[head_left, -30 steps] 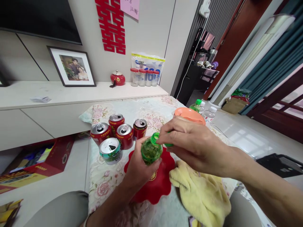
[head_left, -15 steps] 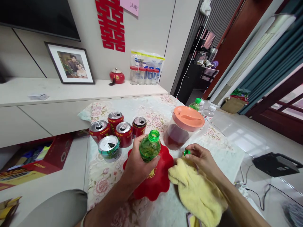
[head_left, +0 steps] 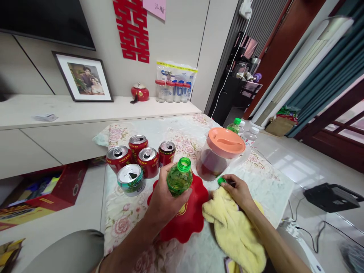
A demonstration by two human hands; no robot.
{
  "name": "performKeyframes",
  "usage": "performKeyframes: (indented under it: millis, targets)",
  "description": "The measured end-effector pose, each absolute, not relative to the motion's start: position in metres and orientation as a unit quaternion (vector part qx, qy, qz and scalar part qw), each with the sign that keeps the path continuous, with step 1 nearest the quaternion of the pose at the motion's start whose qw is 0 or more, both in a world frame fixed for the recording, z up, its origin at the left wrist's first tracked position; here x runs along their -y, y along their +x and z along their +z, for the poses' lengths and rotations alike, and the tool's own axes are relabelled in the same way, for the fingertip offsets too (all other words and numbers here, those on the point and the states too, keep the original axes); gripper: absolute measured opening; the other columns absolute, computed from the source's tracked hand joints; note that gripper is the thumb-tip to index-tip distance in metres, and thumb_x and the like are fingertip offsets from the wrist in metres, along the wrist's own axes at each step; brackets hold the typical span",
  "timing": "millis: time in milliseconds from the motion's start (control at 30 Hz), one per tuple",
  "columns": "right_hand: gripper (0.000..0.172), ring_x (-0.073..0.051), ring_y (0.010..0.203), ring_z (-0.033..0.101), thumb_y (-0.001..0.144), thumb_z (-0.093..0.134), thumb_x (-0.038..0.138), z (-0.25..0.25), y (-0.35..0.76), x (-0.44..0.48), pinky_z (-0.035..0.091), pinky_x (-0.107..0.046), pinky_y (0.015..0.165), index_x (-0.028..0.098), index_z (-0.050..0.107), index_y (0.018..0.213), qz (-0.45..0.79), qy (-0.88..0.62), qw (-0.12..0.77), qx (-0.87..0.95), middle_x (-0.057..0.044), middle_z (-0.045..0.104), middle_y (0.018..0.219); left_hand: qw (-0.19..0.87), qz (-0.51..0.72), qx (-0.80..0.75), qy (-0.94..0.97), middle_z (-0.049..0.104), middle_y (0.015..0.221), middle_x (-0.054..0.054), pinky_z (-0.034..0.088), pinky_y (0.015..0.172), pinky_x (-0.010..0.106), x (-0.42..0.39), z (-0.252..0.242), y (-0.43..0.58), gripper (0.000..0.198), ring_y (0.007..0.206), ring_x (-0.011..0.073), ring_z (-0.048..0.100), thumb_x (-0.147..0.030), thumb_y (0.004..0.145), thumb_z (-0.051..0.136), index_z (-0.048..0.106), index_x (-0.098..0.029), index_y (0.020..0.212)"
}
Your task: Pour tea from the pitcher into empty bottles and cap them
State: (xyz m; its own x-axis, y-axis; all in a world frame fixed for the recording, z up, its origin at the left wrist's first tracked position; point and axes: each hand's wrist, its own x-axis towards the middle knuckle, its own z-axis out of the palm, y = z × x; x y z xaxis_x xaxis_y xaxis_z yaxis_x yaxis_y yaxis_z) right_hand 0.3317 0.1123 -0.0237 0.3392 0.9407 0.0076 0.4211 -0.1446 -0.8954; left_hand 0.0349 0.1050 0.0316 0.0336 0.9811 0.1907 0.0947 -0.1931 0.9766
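Note:
My left hand (head_left: 167,201) is wrapped round a green plastic bottle (head_left: 179,178), whose uncapped mouth points up. Below it lies a red scalloped tray (head_left: 193,223) on the flowered tablecloth. My right hand (head_left: 237,190) pinches a small green bottle cap (head_left: 221,181) close to the table surface, beside the clear pitcher (head_left: 212,165) with its orange lid. Under my right hand and forearm spreads a yellow towel (head_left: 233,231). Left of the bottle stand several red drink cans (head_left: 148,163) and a squat green-and-silver can (head_left: 131,180), their tops showing.
Behind the pitcher are a green-capped bottle (head_left: 235,125) and clear bottles with white caps (head_left: 250,136). Along the wall, a white cabinet (head_left: 99,112) carries a framed photo (head_left: 85,77), a red pot (head_left: 140,92) and several red-lidded jars (head_left: 173,92). A black box-shaped device (head_left: 331,201) sits on the floor.
My right hand has lowered slightly and turned, bringing the green cap down and a little left, near the tablecloth. The bottle in my left hand stays almost where it was.

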Motion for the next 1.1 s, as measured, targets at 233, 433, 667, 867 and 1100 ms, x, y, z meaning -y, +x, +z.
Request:
performKeyframes:
  millis: [233, 433, 667, 867, 1100]
  targets:
    - [0.049, -0.03, 0.103, 0.071, 0.068, 0.087, 0.051, 0.006, 0.351, -0.107, 0.055, -0.046, 0.092, 0.022, 0.076, 0.106, 0.27, -0.668, 0.531, 0.446, -0.012, 0.078, 0.111, 0.456, 0.514, -0.453, 0.568, 0.069, 0.115, 0.005, 0.059, 0.086, 0.038, -0.106, 0.029, 0.031, 0.065, 0.099, 0.0239, 0.071, -0.036, 0.074, 0.078, 0.044, -0.024, 0.128]
    - [0.049, -0.027, 0.111, 0.069, 0.071, 0.083, 0.063, 0.045, 0.358, -0.127, 0.055, -0.04, 0.093, 0.029, 0.077, 0.106, 0.316, -0.561, 0.622, 0.446, -0.006, 0.077, 0.119, 0.467, 0.505, -0.431, 0.584, 0.067, 0.124, 0.009, 0.058, 0.09, 0.041, -0.106, 0.022, 0.024, 0.072, 0.11, 0.0276, 0.069, -0.039, 0.075, 0.08, 0.042, -0.024, 0.134]
    - [0.056, -0.017, 0.063, 0.057, 0.063, 0.083, 0.072, 0.055, 0.344, -0.157, 0.052, -0.035, 0.063, 0.025, 0.054, 0.059, 0.348, -0.491, 0.656, 0.455, 0.0, 0.061, 0.065, 0.442, 0.494, -0.462, 0.589, 0.068, 0.118, 0.009, 0.057, 0.092, 0.044, -0.102, 0.033, 0.026, 0.065, 0.103, 0.0263, 0.07, -0.027, 0.074, 0.071, 0.043, -0.022, 0.132]
    - [0.067, -0.009, 0.044, 0.021, 0.067, 0.08, 0.071, 0.061, 0.325, -0.17, 0.025, -0.028, 0.044, 0.024, 0.034, 0.053, 0.33, -0.465, 0.669, 0.476, 0.009, 0.023, 0.048, 0.429, 0.511, -0.455, 0.589, 0.06, 0.135, 0.013, 0.054, 0.102, 0.046, -0.103, 0.02, 0.027, 0.073, 0.118, 0.0273, 0.066, -0.022, 0.075, 0.072, 0.036, -0.023, 0.138]
    - [0.064, -0.009, 0.044, 0.017, 0.071, 0.08, 0.061, 0.082, 0.308, -0.167, 0.017, -0.028, 0.043, 0.024, 0.031, 0.053, 0.308, -0.451, 0.682, 0.486, 0.01, 0.018, 0.047, 0.437, 0.523, -0.453, 0.575, 0.067, 0.12, 0.007, 0.056, 0.097, 0.045, -0.101, 0.019, 0.027, 0.061, 0.105, 0.0252, 0.069, -0.025, 0.077, 0.072, 0.042, -0.024, 0.13]
